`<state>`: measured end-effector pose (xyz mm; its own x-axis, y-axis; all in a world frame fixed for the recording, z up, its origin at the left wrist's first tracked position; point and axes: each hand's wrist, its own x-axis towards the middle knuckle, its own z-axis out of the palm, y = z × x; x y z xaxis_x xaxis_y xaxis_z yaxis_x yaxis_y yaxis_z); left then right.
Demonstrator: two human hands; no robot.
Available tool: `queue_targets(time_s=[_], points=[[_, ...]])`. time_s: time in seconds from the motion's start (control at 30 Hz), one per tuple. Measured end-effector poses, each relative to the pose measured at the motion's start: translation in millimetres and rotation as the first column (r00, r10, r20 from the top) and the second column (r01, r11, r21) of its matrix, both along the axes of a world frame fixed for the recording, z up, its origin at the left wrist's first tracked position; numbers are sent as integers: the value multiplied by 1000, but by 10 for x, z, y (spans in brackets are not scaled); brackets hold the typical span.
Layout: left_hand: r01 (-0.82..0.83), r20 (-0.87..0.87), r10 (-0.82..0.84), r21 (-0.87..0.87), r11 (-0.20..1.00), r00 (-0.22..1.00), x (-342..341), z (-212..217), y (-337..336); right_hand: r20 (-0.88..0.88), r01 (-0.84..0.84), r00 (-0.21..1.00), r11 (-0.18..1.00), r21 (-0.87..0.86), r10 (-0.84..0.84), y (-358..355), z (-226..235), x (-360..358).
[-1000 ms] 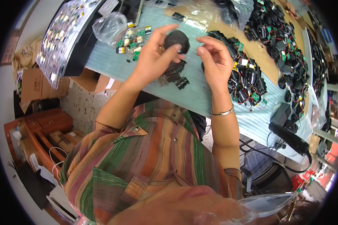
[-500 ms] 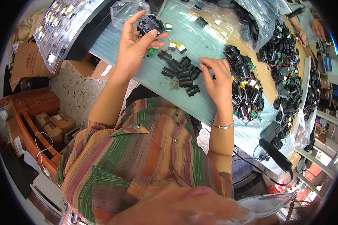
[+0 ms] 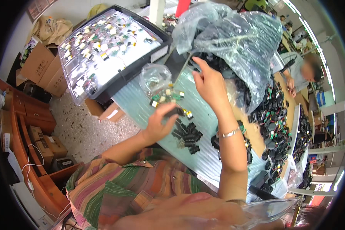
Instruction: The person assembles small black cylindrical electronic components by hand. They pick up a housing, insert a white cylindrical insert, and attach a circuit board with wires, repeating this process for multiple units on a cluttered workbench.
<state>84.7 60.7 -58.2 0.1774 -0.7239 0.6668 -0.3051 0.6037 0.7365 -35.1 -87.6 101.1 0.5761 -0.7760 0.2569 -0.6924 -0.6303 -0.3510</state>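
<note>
At the left end of the table [image 3: 129, 96] a black tray [image 3: 132, 69] carries many small boards on a clear panel. To its right, towards the table's near edge, the left hand [image 3: 155, 124] is blurred, its thumb and fingers bent round a black piece [image 3: 175, 112]; they seem to pinch it, though the blur hides the exact grip. Beyond it lie a small clear bag [image 3: 155, 78] and wired boards [image 3: 168, 96]; to its right are loose black parts [image 3: 188, 134].

Farther right, the right hand [image 3: 212, 86] extends towards the table's far edge, forefinger and thumb spread with nothing visible between them, beside a large clear bag [image 3: 239, 42]. A heap of black assemblies [image 3: 274, 134] runs along the table's right edge.

The step in hand looks like a right-hand reach while the left keeps the black piece; the next move would call for closing the right fingers without snagging the large bag's film.

Half a second ago the left hand was raised beside the small bag and the right hovered by the loose parts; now the left is lower and the right farther out.
</note>
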Motion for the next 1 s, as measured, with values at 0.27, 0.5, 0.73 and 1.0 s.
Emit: queue_targets(time_s=[0.27, 0.5, 0.73, 1.0], points=[[50, 50, -45, -110, 993, 998, 6, 68, 151, -13, -223, 965, 787, -576, 264, -1343, -119, 1031], [120, 38, -118, -79, 990, 992, 44, -8, 180, -692, -46, 716, 983, -180, -94, -1719, -193, 1119], [151, 57, -146, -87, 985, 988, 51, 64, 157, -468, -116, 881, 928, -354, -68, -1556, -287, 901], [76, 103, -73, -25, 997, 992, 37, -26, 174, -266, -255, 954, 837, -484, 137, -946, -135, 537]])
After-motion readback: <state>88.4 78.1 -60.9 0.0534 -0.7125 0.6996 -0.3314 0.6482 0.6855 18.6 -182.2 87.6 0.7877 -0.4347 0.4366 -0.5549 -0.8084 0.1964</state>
